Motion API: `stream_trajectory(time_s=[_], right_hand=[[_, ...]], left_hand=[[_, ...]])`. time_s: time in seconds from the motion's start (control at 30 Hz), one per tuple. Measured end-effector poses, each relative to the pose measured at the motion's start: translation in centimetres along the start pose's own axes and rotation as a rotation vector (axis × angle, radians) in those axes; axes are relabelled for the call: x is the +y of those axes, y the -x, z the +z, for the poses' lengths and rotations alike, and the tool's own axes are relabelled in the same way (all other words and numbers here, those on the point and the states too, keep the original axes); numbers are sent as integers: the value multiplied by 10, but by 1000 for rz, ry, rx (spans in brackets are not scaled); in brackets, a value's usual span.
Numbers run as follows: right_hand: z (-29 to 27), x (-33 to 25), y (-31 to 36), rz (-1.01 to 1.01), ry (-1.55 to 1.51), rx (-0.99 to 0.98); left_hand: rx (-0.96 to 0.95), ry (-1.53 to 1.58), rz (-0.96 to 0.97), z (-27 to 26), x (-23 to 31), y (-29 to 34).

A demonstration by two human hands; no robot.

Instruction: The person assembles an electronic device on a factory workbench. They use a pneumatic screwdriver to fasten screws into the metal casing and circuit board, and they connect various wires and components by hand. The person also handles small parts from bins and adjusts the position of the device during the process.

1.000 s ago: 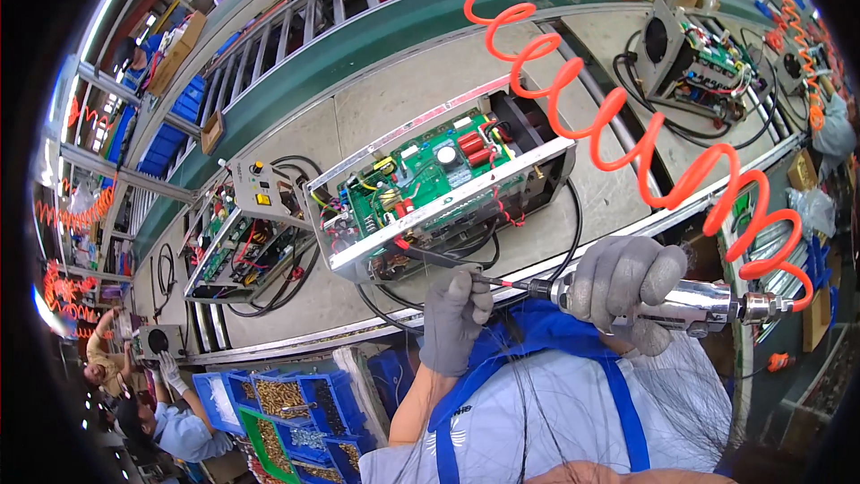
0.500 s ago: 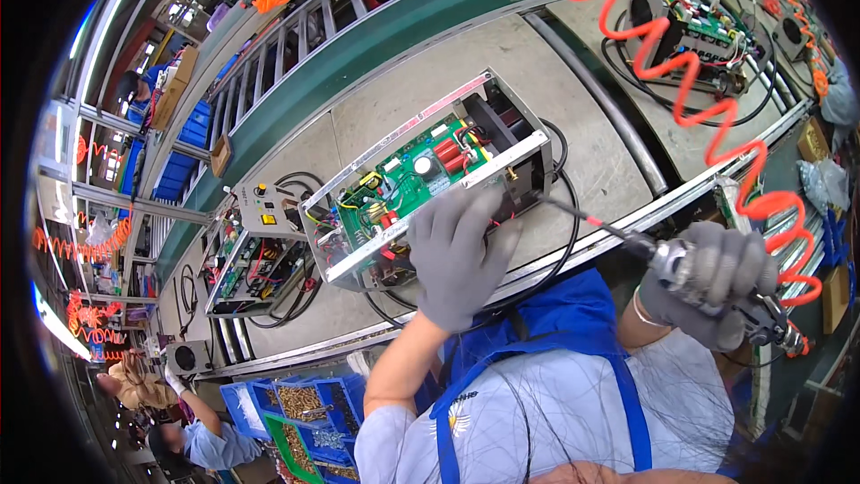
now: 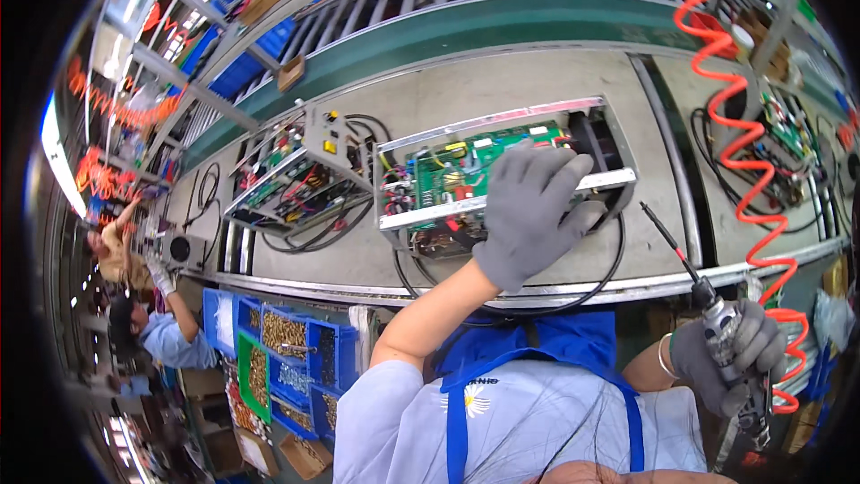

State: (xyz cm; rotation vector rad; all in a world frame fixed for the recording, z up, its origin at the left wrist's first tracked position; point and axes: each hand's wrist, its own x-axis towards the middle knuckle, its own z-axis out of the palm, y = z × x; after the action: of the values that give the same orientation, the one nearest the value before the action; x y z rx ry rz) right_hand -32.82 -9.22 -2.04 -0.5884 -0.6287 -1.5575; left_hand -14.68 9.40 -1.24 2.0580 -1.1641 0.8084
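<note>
My left hand (image 3: pixel 536 215), in a grey glove, lies over the near rail of an open metal chassis (image 3: pixel 434 213), fingers spread and partly covering its inside. A green circuit board (image 3: pixel 461 161) with wires and components fills the chassis, and a dark fan (image 3: pixel 596 145) sits at its right end. Off to the right, my right hand (image 3: pixel 748 350), also gloved, is wrapped round an air screwdriver (image 3: pixel 719 323). The long dark bit of that tool points up and left, apart from the chassis. A coiled orange air hose (image 3: pixel 751 170) runs down to the tool.
Left of the chassis stands a similar unit (image 3: pixel 300 170) with a grey control panel; another unit (image 3: pixel 793 143) is at the right. Black cables (image 3: pixel 618 255) loop on the bench. Blue bins (image 3: pixel 309 350) of small metal parts stand below left. A co-worker (image 3: pixel 175 332) works farther left.
The screwdriver's bit has moved from beside the chassis's right end to farther right, away from it. My left hand has slid right along the near rail. The whole view has turned.
</note>
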Motion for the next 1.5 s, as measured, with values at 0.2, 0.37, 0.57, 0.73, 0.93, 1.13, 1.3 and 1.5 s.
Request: stream_trajectory(time_s=[0.2,0.37,0.57,0.73,0.93,1.13,1.3,1.5], right_hand=[[12,23,0,108,-88,-66],[38,55,1,203,-212,-292],[66,74,11,387,-347,-277],[92,79,13,360,-347,-288],[92,87,13,240,-389,-322],[104,99,21,485,-430,-562],[153,133,52,708,-488,-609],[166,149,74,814,-353,-657]], left_hand=[[340,-313,-268,-68,-33,18],[90,-160,-403,-66,-59,34],[202,-3,-532,-59,-35,56],[86,-172,-490,-60,-52,37],[245,5,-438,-57,-43,47],[441,765,-996,-81,-29,108],[487,737,-1102,-85,-35,127],[452,757,-1040,-78,-49,137]])
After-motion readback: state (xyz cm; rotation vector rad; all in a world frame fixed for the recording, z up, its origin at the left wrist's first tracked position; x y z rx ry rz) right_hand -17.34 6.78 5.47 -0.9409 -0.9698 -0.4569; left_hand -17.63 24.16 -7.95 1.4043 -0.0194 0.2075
